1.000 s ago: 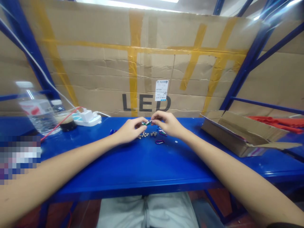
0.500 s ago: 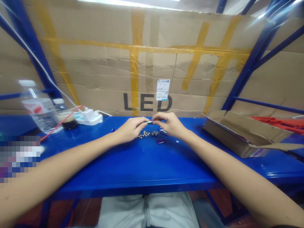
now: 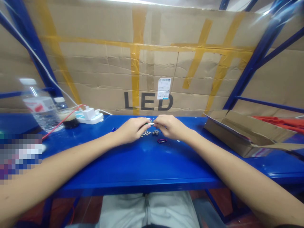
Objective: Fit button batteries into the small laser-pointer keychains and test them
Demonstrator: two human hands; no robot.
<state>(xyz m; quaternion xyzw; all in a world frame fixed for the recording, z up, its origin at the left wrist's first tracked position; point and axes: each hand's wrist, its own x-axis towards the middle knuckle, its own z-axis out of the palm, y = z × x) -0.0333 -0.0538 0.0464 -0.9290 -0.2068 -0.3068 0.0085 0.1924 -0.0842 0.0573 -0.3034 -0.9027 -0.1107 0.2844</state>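
Note:
My left hand [image 3: 133,129] is closed, thumb and fingers pinching a small green and silver carabiner [image 3: 149,123] above the table. From the other side, my right hand [image 3: 169,126] pinches at its right end with bent fingers; they cover most of that end, so any smaller part there is hidden. Below the fingertips lies a cluster of small silver metal pieces [image 3: 146,134], with more silver pieces [image 3: 155,132] just to the right. A purple carabiner [image 3: 161,141] rests on the blue table [image 3: 142,161] nearer to me. Something small and blue [image 3: 114,129] sits beside my left wrist.
On the left stand a water bottle [image 3: 40,107], a jar of dark liquid [image 3: 70,120] and a white power strip [image 3: 91,117] with cables. An open cardboard box [image 3: 228,136] is at the right, near red material [image 3: 280,123]. A large cardboard sheet [image 3: 99,79] closes off the back.
My right hand has turned slightly, its fingers more curled over the carabiner's end, and it now covers the carabiners lying behind it. Both hands stay together in the same place.

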